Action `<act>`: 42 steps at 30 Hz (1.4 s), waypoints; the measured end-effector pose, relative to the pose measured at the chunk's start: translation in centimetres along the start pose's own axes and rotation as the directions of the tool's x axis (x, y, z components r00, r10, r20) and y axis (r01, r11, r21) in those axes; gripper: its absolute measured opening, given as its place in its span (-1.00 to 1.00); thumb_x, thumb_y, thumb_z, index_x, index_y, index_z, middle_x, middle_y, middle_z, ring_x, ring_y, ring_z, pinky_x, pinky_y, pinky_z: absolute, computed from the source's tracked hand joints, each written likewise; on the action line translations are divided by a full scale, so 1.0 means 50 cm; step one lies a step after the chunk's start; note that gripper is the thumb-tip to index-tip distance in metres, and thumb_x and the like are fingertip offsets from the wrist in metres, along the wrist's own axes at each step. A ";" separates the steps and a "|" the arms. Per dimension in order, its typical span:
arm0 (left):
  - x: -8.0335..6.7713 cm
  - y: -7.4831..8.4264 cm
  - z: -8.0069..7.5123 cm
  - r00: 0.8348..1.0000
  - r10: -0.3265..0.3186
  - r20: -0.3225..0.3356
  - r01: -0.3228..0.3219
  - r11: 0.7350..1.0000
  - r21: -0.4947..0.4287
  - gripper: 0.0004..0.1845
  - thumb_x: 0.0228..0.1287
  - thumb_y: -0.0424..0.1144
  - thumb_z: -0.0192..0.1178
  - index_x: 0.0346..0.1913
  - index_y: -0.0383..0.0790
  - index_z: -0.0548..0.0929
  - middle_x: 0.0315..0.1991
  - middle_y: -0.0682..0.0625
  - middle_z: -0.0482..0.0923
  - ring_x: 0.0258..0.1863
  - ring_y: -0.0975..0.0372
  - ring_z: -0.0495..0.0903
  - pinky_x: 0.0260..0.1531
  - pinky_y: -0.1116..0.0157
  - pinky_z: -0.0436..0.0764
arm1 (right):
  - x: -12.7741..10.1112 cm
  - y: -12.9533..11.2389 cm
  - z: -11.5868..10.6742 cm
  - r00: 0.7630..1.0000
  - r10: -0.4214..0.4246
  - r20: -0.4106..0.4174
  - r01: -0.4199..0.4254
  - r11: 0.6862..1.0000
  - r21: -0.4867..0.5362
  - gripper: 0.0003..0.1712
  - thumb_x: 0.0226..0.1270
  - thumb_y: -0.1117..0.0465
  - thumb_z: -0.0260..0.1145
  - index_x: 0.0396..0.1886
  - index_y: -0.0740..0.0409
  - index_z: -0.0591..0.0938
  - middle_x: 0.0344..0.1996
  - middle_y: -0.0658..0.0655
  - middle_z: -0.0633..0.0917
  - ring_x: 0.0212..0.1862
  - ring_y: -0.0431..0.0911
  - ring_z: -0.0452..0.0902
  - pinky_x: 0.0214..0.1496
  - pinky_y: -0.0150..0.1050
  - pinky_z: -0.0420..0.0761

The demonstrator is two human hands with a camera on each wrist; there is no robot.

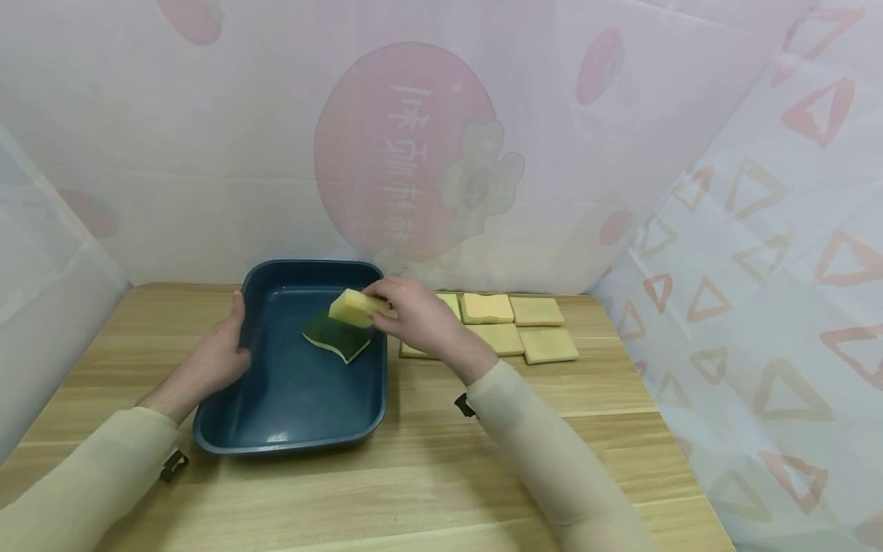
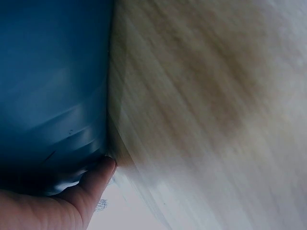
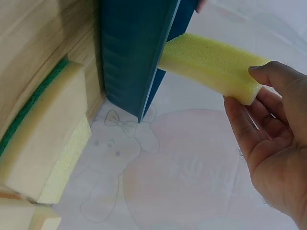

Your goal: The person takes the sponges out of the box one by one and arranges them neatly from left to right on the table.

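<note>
My right hand [image 1: 417, 314] pinches a yellow sponge [image 3: 211, 62] between thumb and fingers, over the right side of a deep dark-blue rectangular tray [image 1: 297, 414]. In the right wrist view the sponge's far end overlaps the tray's rim. Inside the tray lies another sponge [image 1: 336, 337], its dark green side up and its pale edge facing me. At the tray's left side, my left hand [image 1: 217, 353] holds the wall, thumb over the rim and a finger along the outside. The left wrist view shows a fingertip [image 2: 109, 164] against the outer wall; the other fingers are hidden.
Right of the tray, several yellow sponges lie in two rows, among them a wavy-edged sponge [image 1: 487, 308] and a flat one [image 1: 549, 346]. The wooden table [image 1: 441, 475] meets a printed curtain [image 1: 276, 176] behind; another patterned sheet [image 1: 759, 307] hangs at the right.
</note>
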State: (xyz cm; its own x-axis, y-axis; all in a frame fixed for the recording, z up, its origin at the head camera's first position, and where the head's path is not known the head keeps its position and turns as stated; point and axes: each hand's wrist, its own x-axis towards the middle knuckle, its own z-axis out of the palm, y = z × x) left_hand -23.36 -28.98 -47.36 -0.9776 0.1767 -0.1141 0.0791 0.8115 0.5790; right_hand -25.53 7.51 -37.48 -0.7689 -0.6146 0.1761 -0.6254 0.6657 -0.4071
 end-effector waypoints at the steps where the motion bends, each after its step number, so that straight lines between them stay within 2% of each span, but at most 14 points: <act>1: 0.000 0.000 0.000 1.000 -0.003 0.000 0.003 1.000 0.001 0.19 0.42 -0.59 0.06 0.81 -0.55 -0.58 0.72 -0.86 -0.11 0.53 -0.66 0.41 0.30 -0.59 0.63 | -0.005 0.001 -0.002 1.000 0.002 -0.006 -0.002 1.000 0.009 -0.60 0.75 0.15 0.48 0.42 0.16 0.81 0.25 0.14 0.89 0.17 -0.02 0.81 0.30 -0.11 0.82; 6: -0.002 -0.001 0.000 1.000 -0.013 0.002 0.013 1.000 0.011 0.19 0.46 -0.59 0.06 0.82 -0.52 -0.58 0.73 -0.85 -0.10 0.46 -0.62 0.46 0.26 -0.56 0.69 | -0.026 0.009 -0.012 0.999 0.000 -0.041 0.002 0.999 0.047 -0.65 0.73 0.19 0.50 0.36 0.18 0.82 0.19 0.14 0.90 0.14 0.00 0.82 0.27 -0.08 0.84; 10: -0.002 -0.001 0.001 1.000 -0.011 -0.002 0.011 1.000 0.016 0.19 0.46 -0.59 0.07 0.82 -0.51 -0.59 0.72 -0.85 -0.09 0.42 -0.59 0.49 0.26 -0.54 0.71 | -0.039 0.020 -0.017 0.999 0.003 -0.054 0.001 0.998 0.069 -0.66 0.73 0.22 0.49 0.35 0.19 0.82 0.21 0.15 0.89 0.19 0.00 0.84 0.32 -0.08 0.86; 16: -0.001 -0.001 0.000 1.000 -0.010 -0.003 0.010 0.999 0.031 0.20 0.44 -0.58 0.09 0.82 -0.53 -0.58 0.70 -0.87 -0.03 0.32 -0.54 0.55 0.22 -0.51 0.74 | -0.056 0.040 -0.019 0.996 0.075 -0.039 -0.070 0.993 0.098 -0.59 0.73 0.22 0.49 0.44 0.20 0.79 0.35 0.18 0.87 0.30 0.03 0.87 0.39 -0.10 0.86; 22: -0.001 0.000 -0.001 1.000 -0.012 -0.002 0.012 1.000 0.020 0.20 0.45 -0.59 0.09 0.82 -0.53 -0.57 0.69 -0.88 -0.02 0.24 -0.52 0.59 0.08 -0.42 0.83 | -0.073 0.051 -0.026 0.987 0.156 -0.027 -0.151 0.978 0.146 -0.61 0.71 0.23 0.51 0.40 0.22 0.79 0.27 0.19 0.89 0.23 0.03 0.90 0.29 -0.11 0.89; 26: -0.003 0.002 -0.003 1.000 -0.014 -0.003 0.014 1.000 0.012 0.19 0.45 -0.59 0.08 0.82 -0.53 -0.57 0.69 -0.88 -0.04 0.21 -0.51 0.59 0.00 -0.34 0.87 | -0.083 0.059 -0.027 0.978 0.207 -0.012 -0.200 0.960 0.196 -0.63 0.70 0.24 0.51 0.37 0.24 0.78 0.24 0.23 0.90 0.21 0.05 0.92 0.23 -0.14 0.91; 31: 0.000 -0.002 -0.002 1.000 -0.012 -0.002 0.012 1.000 0.022 0.19 0.45 -0.59 0.08 0.82 -0.55 -0.56 0.70 -0.87 -0.05 0.30 -0.54 0.54 0.16 -0.47 0.78 | -0.096 0.067 -0.025 0.957 0.291 -0.011 -0.278 0.924 0.263 -0.65 0.68 0.22 0.52 0.31 0.26 0.79 0.16 0.25 0.93 0.16 0.08 0.95 0.18 -0.16 0.93; 37: 0.001 -0.005 -0.001 1.000 0.004 -0.007 -0.004 1.000 0.024 0.19 0.45 -0.58 0.10 0.82 -0.55 -0.55 0.72 -0.86 -0.07 0.28 -0.53 0.54 0.14 -0.45 0.80 | -0.113 0.078 -0.027 0.924 0.383 -0.008 -0.364 0.885 0.290 -0.62 0.66 0.12 0.53 0.27 0.23 0.81 0.07 0.20 0.94 0.02 0.04 0.96 0.09 -0.07 0.90; 42: -0.001 -0.004 -0.001 1.000 0.013 -0.009 -0.013 1.000 0.020 0.19 0.44 -0.57 0.11 0.83 -0.58 -0.52 0.72 -0.85 -0.08 0.29 -0.52 0.54 0.16 -0.46 0.78 | -0.132 0.085 -0.030 0.905 0.426 0.017 -0.409 0.858 0.311 -0.54 0.68 0.06 0.51 0.35 0.26 0.79 0.08 0.19 0.96 0.02 -0.01 0.97 0.07 -0.07 0.89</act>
State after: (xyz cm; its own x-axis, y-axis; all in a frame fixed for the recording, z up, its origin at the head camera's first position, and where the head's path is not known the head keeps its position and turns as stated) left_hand -23.35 -29.21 -47.44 -0.9782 0.1825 -0.0995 0.0957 0.8204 0.5638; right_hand -23.33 15.04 -39.02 -0.9595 -0.2801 -0.0294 -0.1802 0.6908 -0.7002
